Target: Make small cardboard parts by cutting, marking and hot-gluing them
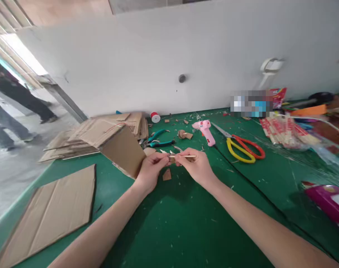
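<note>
Between my two hands lies a thin wooden stick [189, 156], held level above the table. My right hand [198, 167] pinches it near its middle. The fingertips of my left hand [151, 169] are closed at the stick's left end, next to a small brown piece that is partly hidden. A folded cardboard box shape [123, 150] stands tilted just left of my left hand, its lower edge close to or touching that hand. Below the fingertips a small cardboard scrap [167, 174] lies on the green tabletop [169, 230].
Beyond my hands are teal-handled pliers [160, 143], a pink glue gun [205, 132] with a black cord, and large scissors [242, 149]. Stacked cardboard [136, 124] and a flat cardboard sheet [63, 208] lie left. Bagged sticks [286, 132] are right. People stand far left.
</note>
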{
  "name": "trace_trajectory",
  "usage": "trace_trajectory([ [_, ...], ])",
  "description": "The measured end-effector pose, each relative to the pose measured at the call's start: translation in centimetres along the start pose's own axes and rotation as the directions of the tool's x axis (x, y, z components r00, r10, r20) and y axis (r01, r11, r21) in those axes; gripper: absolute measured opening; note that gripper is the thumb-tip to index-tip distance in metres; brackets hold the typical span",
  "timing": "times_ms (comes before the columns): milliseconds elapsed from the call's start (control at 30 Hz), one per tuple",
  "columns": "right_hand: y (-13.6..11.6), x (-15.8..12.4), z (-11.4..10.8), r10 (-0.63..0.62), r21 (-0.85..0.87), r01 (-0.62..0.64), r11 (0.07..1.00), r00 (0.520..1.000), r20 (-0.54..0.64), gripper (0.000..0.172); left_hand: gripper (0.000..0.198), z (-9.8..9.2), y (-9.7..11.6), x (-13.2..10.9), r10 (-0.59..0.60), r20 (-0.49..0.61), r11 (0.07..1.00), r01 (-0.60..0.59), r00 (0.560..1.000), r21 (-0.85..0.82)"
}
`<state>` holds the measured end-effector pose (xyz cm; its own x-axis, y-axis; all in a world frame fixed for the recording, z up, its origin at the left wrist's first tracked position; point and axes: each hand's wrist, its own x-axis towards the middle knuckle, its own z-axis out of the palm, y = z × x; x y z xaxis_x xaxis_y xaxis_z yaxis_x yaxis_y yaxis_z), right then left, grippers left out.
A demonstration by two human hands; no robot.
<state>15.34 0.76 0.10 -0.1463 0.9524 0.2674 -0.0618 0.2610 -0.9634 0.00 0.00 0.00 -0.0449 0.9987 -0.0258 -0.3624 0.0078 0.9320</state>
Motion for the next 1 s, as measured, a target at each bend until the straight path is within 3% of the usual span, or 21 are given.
trace_trajectory([
  [200, -0.4, -0.3, 0.2, 0.154, 0.160, -0.154, 0.975, 0.988, 0.012, 0.021, 0.022, -0.4, -0.2, -0.4, 0.057, 0.044, 0.997, -0.059, 0.997, 0.053],
  [500, -1.7, -0.6, 1.1, 0.381, 0.350, -0.350, 0.869, 0.924, -0.021, 0.026, 0.011, -0.5, -0.6, -0.5, 0.134, 0.073, 0.978, -0.143, 0.988, 0.151],
  [733, -1.3, -0.5, 1.1, 0.401, 0.423, -0.363, 0.830, 0.916, 0.000, 0.024, 0.013, -0.3, -0.5, -0.5, 0.147, 0.093, 0.968, -0.162, 0.985, 0.189],
  [1000, -0.8, -0.3, 0.7, 0.353, 0.428, -0.338, 0.838, 0.935, 0.047, 0.024, 0.016, -0.4, -0.4, -0.2, 0.045, 0.102, 0.993, -0.056, 0.994, 0.106],
])
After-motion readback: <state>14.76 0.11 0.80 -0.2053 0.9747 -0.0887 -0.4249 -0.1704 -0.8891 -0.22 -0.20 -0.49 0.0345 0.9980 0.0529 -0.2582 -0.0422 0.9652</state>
